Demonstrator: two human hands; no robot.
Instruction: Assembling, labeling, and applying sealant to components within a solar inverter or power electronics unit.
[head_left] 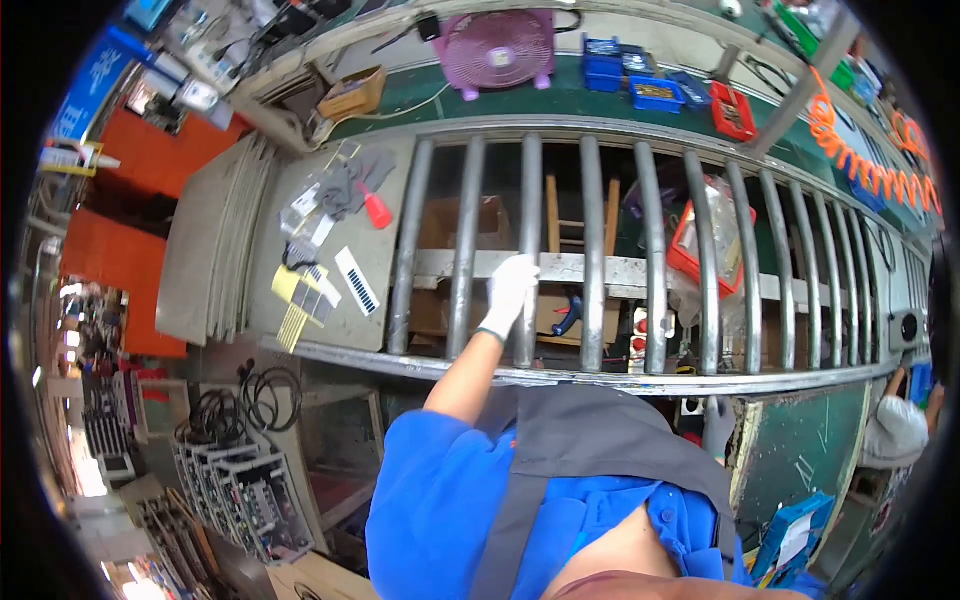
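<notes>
My left hand (511, 291), in a white glove, rests on a metal roller (532, 200) of the roller conveyor. Its fingers look curled over that roller, and no loose object shows in them. Low at the conveyor's near edge, in shadow beside my apron, is a grey-gloved hand (717, 428), apparently my right; its fingers are too dark to make out. Left of the rollers, a metal plate (345, 325) bears a grey cloth (357, 185), a red-handled item (378, 211), a white label strip (356, 281) and yellow-edged sheets (303, 296).
Beneath the rollers lie a red bin (745, 255) with plastic bags, a cardboard box (490, 222) and a blue-handled tool (568, 316). A purple fan (497, 50), blue bins (602, 72) and an orange coiled hose (850, 155) are beyond. Another person (893, 430) stands at far right.
</notes>
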